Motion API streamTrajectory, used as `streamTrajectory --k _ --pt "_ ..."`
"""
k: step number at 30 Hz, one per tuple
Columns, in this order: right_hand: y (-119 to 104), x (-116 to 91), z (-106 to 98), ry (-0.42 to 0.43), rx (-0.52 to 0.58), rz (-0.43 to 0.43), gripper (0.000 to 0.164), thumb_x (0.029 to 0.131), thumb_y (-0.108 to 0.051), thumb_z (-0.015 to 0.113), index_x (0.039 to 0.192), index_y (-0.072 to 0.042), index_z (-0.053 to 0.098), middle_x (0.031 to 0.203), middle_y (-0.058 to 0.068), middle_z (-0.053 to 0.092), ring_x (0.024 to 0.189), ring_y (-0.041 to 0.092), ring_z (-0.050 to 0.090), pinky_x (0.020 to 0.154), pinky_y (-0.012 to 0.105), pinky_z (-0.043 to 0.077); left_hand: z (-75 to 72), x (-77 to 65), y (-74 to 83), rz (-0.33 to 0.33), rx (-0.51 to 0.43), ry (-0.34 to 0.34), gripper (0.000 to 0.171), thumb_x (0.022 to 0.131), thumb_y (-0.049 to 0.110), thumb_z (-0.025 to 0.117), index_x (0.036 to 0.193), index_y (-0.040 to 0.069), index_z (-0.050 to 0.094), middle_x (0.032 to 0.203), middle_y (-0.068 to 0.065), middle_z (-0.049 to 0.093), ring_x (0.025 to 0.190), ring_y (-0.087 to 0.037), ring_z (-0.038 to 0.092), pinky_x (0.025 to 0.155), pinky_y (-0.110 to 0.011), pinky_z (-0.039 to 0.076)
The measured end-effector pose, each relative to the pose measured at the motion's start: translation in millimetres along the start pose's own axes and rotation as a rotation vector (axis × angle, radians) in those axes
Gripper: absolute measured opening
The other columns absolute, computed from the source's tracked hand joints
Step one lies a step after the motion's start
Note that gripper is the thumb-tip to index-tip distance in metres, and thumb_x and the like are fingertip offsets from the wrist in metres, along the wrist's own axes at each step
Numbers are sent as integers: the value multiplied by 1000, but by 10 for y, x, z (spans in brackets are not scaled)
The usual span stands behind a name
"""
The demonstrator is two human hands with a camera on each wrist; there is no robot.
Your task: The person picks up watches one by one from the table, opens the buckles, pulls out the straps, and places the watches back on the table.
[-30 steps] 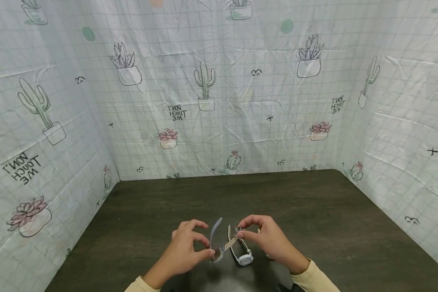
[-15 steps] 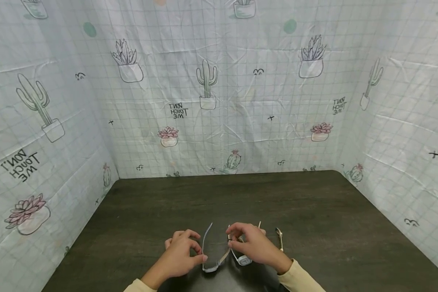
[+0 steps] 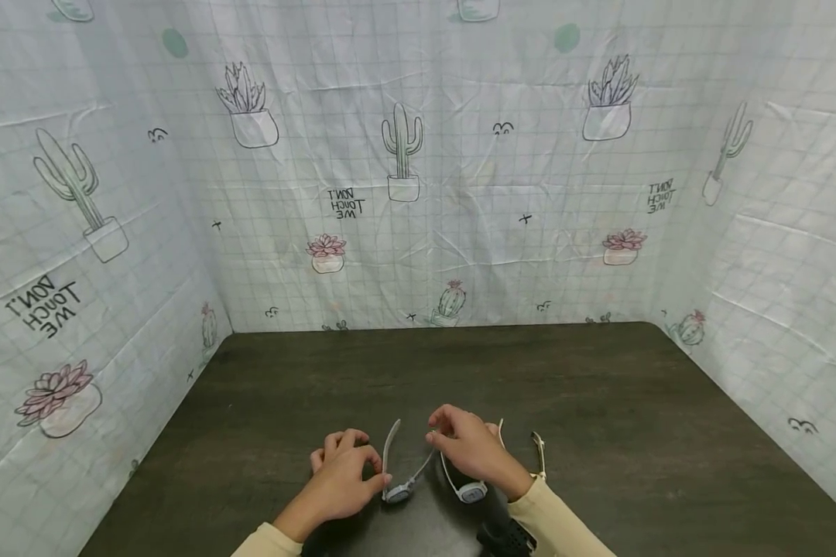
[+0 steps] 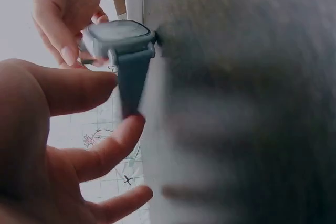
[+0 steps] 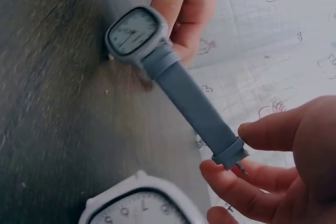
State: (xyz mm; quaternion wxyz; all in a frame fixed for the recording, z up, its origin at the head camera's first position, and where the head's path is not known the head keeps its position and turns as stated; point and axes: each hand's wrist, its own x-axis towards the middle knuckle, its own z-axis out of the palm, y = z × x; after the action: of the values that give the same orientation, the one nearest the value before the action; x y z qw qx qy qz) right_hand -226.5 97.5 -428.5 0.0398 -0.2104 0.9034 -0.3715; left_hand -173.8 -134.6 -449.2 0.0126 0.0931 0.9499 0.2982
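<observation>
A grey-blue wristwatch [image 3: 399, 492] is spread between both hands, its face up and its two strap halves rising from the case. My left hand [image 3: 344, 476] grips it beside the case, thumb against the strap [image 4: 134, 80]. At the other strap's buckle end, my right hand [image 3: 470, 445] has thumb and fingertips around the keeper, as the right wrist view shows; the buckle [image 5: 241, 168] sticks out past them. Under the right hand a white wristwatch [image 3: 472, 492] lies on the table, partly hidden by that hand.
Right of the right forearm lies a gold-coloured watch or bracelet [image 3: 539, 456], partly covered by the sleeve. The dark wooden table [image 3: 320, 379] ends at a cactus-print cloth [image 3: 432, 216] at the back and sides. A black device sits at the right wrist [image 3: 505, 535].
The grey-blue watch has come down and its case now tilts face up. My right hand has shifted left with the strap end, uncovering the gold-coloured piece. The left hand keeps its grip.
</observation>
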Motion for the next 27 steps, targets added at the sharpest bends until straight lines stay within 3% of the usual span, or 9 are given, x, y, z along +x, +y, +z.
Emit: streamTrajectory --k 4,8,11,15,19,23,27 --pt "19 6 -9 9 20 16 31 94 -36 64 115 -13 64 95 -6 72 95 20 64 84 55 25 12 13 -9 -5 27 47 20 81 40 77 84 29 61 133 -13 48 126 -42 32 91 -64 21" --pt "19 -49 -38 15 51 41 30 92 -33 66 113 -12 65 96 -5 70 102 28 58 94 68 17 12 -4 -24 -12 46 40 29 81 39 78 101 25 62 136 -13 44 128 -42 30 93 -65 20" --pt "9 -99 -76 22 42 59 26 92 -33 67 111 -16 65 98 -6 69 98 25 53 93 64 20 8 -23 -10 -1 42 49 28 83 39 76 106 27 64 141 -13 42 131 -41 28 94 -65 20" --pt "-28 -126 -155 40 15 55 22 92 -34 67 109 -20 66 101 -6 68 88 18 49 84 52 22 -9 -34 53 77 15 66 7 89 40 69 90 34 67 144 -14 43 133 -41 26 94 -65 19" --pt "-76 -129 -228 61 23 51 20 93 -34 66 109 -22 66 104 -5 67 88 19 49 86 53 21 -14 -44 129 157 26 4 12 88 48 67 80 39 66 145 -15 43 134 -44 22 93 -69 16" --pt "-94 -133 -251 63 27 48 21 92 -36 67 109 -23 66 107 -2 68 90 23 50 86 53 21 -3 -31 183 205 56 -40 14 86 52 68 88 38 68 147 -14 40 135 -43 23 93 -69 18" --pt "-57 -188 -282 67 -49 6 28 91 -43 66 112 -25 66 113 -1 67 105 25 52 86 52 26 -57 6 210 245 100 -42 28 88 56 64 104 34 69 149 -11 39 135 -39 28 94 -67 23"
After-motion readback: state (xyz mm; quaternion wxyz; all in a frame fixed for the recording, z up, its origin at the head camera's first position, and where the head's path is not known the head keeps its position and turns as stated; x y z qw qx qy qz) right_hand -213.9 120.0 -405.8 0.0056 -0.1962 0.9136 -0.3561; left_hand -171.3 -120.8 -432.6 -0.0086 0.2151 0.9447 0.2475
